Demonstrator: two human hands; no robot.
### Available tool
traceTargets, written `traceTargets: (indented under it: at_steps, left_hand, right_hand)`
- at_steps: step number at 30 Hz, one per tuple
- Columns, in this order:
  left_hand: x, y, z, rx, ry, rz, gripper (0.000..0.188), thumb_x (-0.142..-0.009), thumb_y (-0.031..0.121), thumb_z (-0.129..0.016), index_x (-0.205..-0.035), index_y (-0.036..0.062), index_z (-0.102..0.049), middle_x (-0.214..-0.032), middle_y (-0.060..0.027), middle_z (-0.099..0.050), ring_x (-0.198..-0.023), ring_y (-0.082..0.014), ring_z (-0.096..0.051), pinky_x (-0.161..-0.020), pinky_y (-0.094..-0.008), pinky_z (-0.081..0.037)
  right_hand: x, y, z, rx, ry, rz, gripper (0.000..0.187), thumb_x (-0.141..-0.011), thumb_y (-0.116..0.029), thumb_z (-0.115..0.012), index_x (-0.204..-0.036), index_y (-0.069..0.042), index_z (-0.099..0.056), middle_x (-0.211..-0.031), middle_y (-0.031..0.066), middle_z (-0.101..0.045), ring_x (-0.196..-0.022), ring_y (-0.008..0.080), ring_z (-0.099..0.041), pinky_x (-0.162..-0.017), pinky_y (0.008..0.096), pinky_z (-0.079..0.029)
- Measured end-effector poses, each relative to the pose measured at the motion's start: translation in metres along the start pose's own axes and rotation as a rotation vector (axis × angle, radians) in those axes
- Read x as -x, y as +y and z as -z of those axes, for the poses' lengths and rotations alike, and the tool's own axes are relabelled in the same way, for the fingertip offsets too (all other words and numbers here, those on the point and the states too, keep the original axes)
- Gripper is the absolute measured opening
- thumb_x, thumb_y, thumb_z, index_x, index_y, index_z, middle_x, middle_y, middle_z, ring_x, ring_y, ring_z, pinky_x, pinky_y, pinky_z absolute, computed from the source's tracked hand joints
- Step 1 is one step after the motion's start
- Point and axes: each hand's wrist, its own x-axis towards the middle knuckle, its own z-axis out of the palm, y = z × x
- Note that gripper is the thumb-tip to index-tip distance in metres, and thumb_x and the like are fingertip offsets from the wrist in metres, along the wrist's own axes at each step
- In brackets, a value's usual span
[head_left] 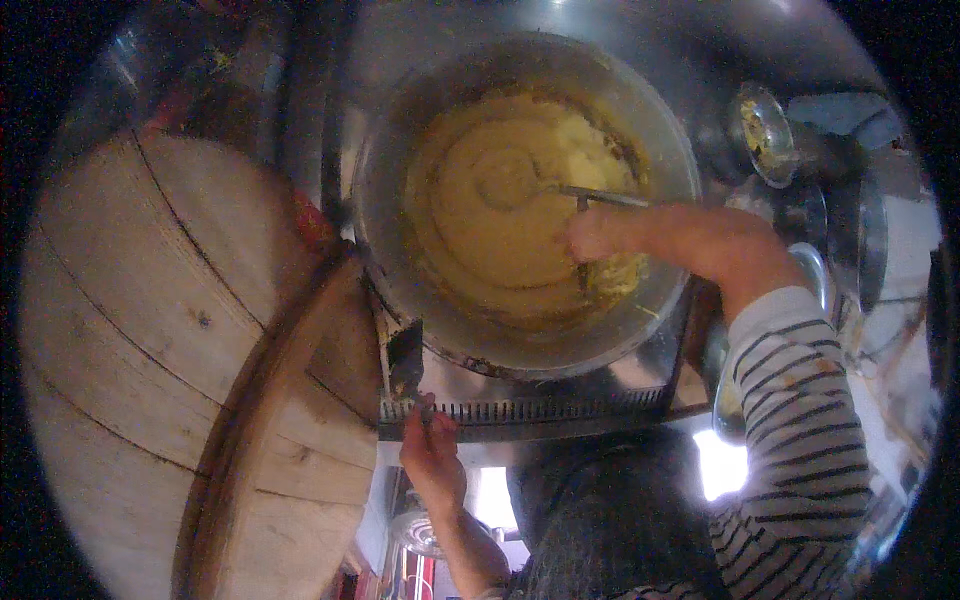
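Observation:
A large round metal pot [665, 150] holds a thick yellow-brown paste [490, 220] marked with swirls, paler and lumpier along its right side. Over the paste, my right hand [595, 232] is closed around a metal tool [605, 196] with a straight bar and a crosspiece; its lower end is hard to make out. Below the pot's near left rim, my left hand [432, 450] grips the handle of a scraper [405, 350]. Its dark, flat blade points up beside the wooden lid's edge.
A big round wooden lid [150, 290] with a thick crossbar [250, 410] fills the left side. The pot sits in a metal stove top [460, 375] with a slotted front edge. Metal bowls [768, 135] stand at the right.

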Motion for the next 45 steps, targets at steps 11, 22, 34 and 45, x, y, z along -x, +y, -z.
traceTargets:
  at_steps: [11,22,34,45]
  left_hand:
    - [0.008,-0.022,-0.006,-0.542,-0.105,-0.441,0.029,-0.078,-0.001,-0.047,-0.107,-0.0001,-0.052,-0.079,-0.0174,-0.058,-0.071,-0.0273,-0.058,-0.063,-0.0343,-0.045]
    - [0.010,-0.038,-0.107,-0.964,-0.269,-0.460,0.046,-0.066,-0.005,-0.046,-0.112,-0.0038,-0.042,-0.094,-0.0237,-0.053,-0.078,-0.0367,-0.056,-0.066,-0.0408,-0.047]
    - [0.017,-0.016,-0.145,-1.080,-0.153,-0.470,0.047,-0.070,0.003,-0.053,-0.115,-0.0026,-0.039,-0.091,-0.0205,-0.052,-0.074,-0.0350,-0.058,-0.061,-0.0400,-0.050]
    - [-0.016,-0.029,-0.147,-1.021,-0.196,-0.640,0.056,-0.068,0.001,-0.053,-0.120,-0.0001,-0.035,-0.100,-0.0191,-0.051,-0.074,-0.0359,-0.058,-0.061,-0.0401,-0.050]
  right_hand:
    - [0.069,-0.019,0.066,-0.094,-0.094,-0.477,0.024,-0.062,-0.012,-0.061,-0.086,-0.011,-0.060,-0.079,0.0034,-0.059,-0.085,0.0221,-0.055,-0.064,0.0350,-0.048]
    - [0.060,-0.145,0.136,-1.888,0.682,-1.191,0.019,-0.079,-0.008,-0.050,-0.097,-0.007,-0.043,-0.073,0.0069,-0.052,-0.059,0.0175,-0.058,-0.033,0.0291,-0.036]
    - [0.036,-0.170,0.134,-1.859,0.919,-1.223,0.008,-0.082,-0.008,-0.048,-0.087,-0.006,-0.042,-0.064,0.0043,-0.048,-0.045,0.0120,-0.045,-0.033,0.0271,-0.031]
    - [0.066,-0.169,0.147,-2.215,0.574,-0.938,0.009,-0.080,-0.010,-0.052,-0.085,-0.008,-0.045,-0.061,0.0020,-0.048,-0.047,0.0098,-0.044,-0.033,0.0241,-0.030]
